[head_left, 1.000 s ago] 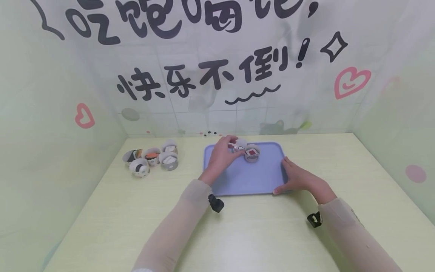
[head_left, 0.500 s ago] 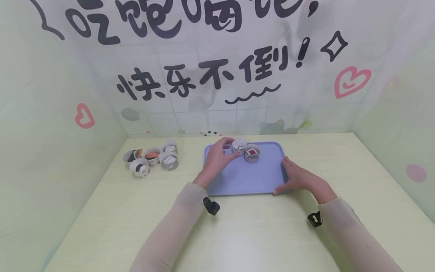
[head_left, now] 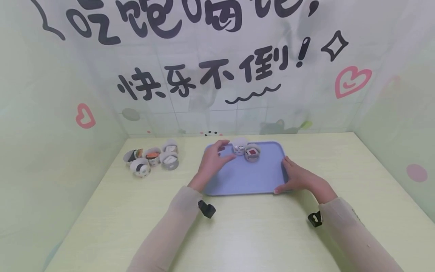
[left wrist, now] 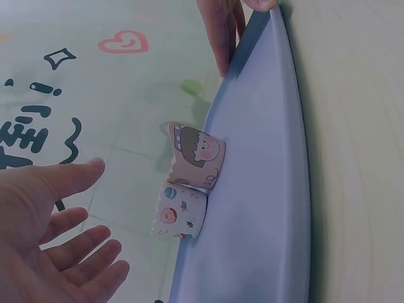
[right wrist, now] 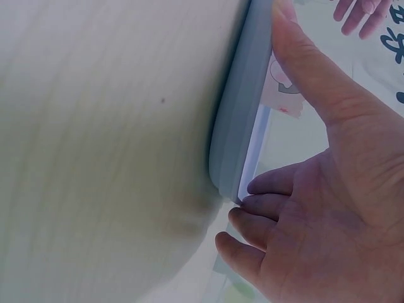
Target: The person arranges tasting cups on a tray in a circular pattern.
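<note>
A blue tray (head_left: 246, 177) lies on the table. Two paper baking cups stand side by side near its back edge: a patterned white cup (head_left: 239, 146) and a cup (head_left: 252, 153) holding a pale piece with a dark red centre. The left wrist view shows a cartoon face on one cup (left wrist: 197, 156) and small prints on the other (left wrist: 180, 210). My left hand (head_left: 214, 160) hovers over the tray's left part, fingers apart and holding nothing, just left of the cups. My right hand (head_left: 297, 176) grips the tray's right front corner, thumb on the front rim and fingers along the right side.
At the table's left stand several more paper cups with food-like pieces: one with an orange topping (head_left: 153, 155), one with a dark band (head_left: 140, 168), one with a white piece (head_left: 169, 160). A printed curtain (head_left: 204, 102) closes off the back.
My left hand lets go of the patterned cup and draws back to the left and toward me. The cups stay in place on the tray, and my right hand has not moved.
</note>
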### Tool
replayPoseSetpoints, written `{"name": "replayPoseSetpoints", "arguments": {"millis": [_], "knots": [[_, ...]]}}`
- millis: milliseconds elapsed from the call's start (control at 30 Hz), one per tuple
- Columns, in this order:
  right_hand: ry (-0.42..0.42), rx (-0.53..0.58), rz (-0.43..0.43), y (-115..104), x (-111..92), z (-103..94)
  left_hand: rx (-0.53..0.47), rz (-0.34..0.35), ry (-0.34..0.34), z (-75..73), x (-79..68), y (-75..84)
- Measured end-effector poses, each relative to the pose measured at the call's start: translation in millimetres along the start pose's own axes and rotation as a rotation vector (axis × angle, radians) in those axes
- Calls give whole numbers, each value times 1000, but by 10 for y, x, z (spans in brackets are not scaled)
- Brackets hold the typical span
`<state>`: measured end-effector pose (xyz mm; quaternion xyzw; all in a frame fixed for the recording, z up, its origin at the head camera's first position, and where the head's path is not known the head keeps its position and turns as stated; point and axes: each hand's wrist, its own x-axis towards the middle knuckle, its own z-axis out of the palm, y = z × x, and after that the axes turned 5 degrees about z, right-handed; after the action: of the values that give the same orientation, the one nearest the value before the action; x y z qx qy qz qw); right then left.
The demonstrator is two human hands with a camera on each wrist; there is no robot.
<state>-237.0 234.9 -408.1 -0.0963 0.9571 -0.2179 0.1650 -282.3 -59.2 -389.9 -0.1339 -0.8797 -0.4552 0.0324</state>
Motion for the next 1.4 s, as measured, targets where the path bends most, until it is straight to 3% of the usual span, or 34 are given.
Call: {"name": "replayPoseSetpoints", "arguments": {"millis": [433, 1400], "knots": [[-3, 5, 3, 9, -5, 12, -17, -37, 23, -55, -79, -126], [-5, 2, 6, 17, 10, 5, -33, -32, 66, -269, -181, -334]]}}
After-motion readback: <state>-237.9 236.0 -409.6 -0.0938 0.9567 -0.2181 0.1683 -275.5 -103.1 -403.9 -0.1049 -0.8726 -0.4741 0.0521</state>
